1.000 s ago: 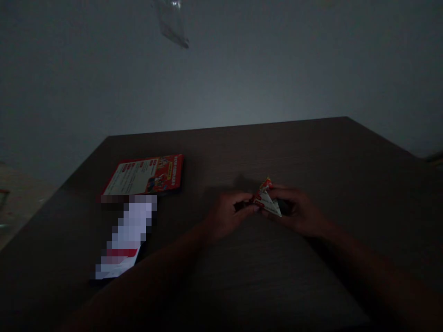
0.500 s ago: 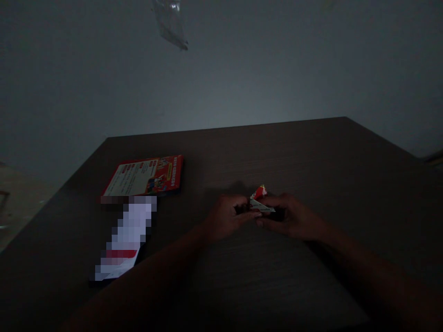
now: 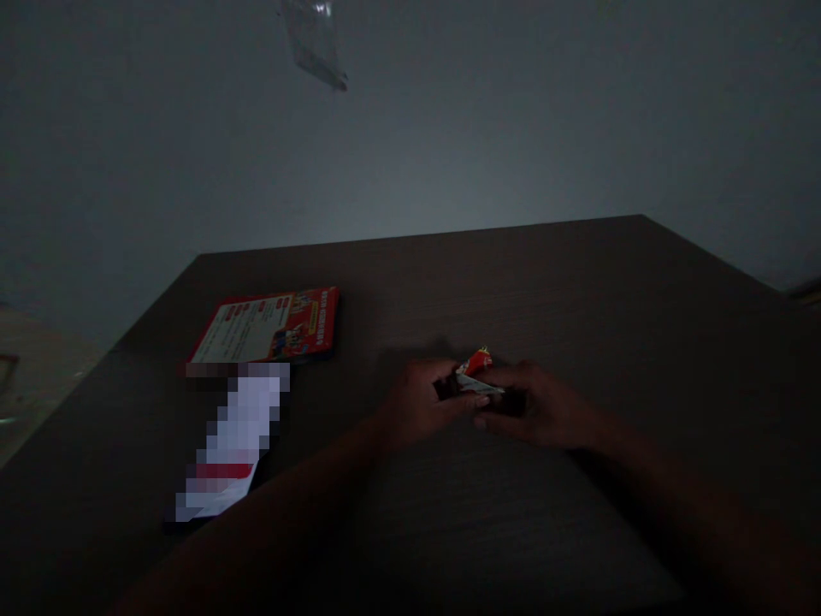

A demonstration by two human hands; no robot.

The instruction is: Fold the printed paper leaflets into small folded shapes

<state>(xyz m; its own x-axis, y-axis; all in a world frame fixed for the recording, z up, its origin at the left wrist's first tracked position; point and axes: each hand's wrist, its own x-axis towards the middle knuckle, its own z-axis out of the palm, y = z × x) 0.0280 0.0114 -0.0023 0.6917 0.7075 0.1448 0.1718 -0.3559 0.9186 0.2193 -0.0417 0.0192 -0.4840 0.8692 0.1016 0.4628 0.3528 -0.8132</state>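
Observation:
In dim light, both my hands meet over the middle of a dark wooden table (image 3: 577, 282). Between them is a small folded piece of red and white printed paper (image 3: 473, 373). My left hand (image 3: 423, 402) pinches its left side with closed fingers. My right hand (image 3: 539, 411) grips its right side, fingers curled over it. Only the paper's red tip and a white edge show above my fingers; the rest is hidden by them.
A red and white printed sheet (image 3: 269, 327) lies flat at the table's left. In front of it lies a white item with a red band, blurred out (image 3: 234, 441). A pale wall stands behind the table, with a bit of clear plastic (image 3: 314, 43) stuck high on it.
The folded paper was upright and showed a broad white triangle a second ago. It now lies lower and flatter between my fingers, which have closed in over it. My hands stayed in place.

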